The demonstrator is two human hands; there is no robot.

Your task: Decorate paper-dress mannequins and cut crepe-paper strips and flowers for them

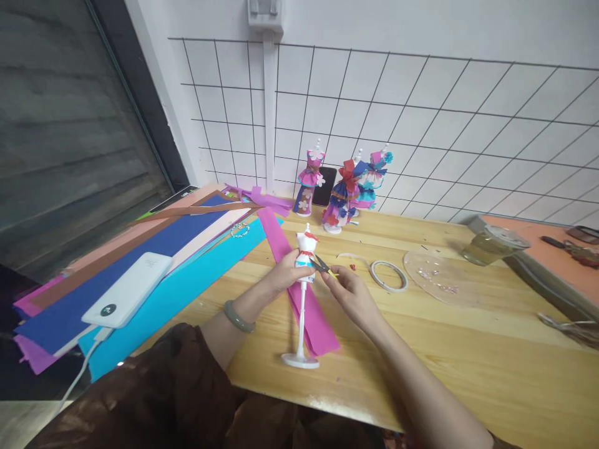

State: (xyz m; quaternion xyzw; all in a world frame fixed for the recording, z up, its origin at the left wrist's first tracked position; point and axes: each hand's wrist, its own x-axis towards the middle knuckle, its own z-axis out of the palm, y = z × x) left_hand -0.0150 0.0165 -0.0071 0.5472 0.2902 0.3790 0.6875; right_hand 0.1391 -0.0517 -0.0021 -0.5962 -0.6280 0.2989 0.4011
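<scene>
A small white mannequin on a stand stands upright near the table's front edge, with red trim at the chest and waist and a blue strip below. My left hand grips its torso from the left side. In my right hand are small scissors with dark blades and a yellow handle, their tips at the mannequin's waist. Behind the stand lies a magenta paper strip.
Coloured paper sheets with a white power bank lie left. Dressed mannequins and a dark phone stand at the back. Rightward are a tape roll, a clear round sheet, a cup and an orange-topped box.
</scene>
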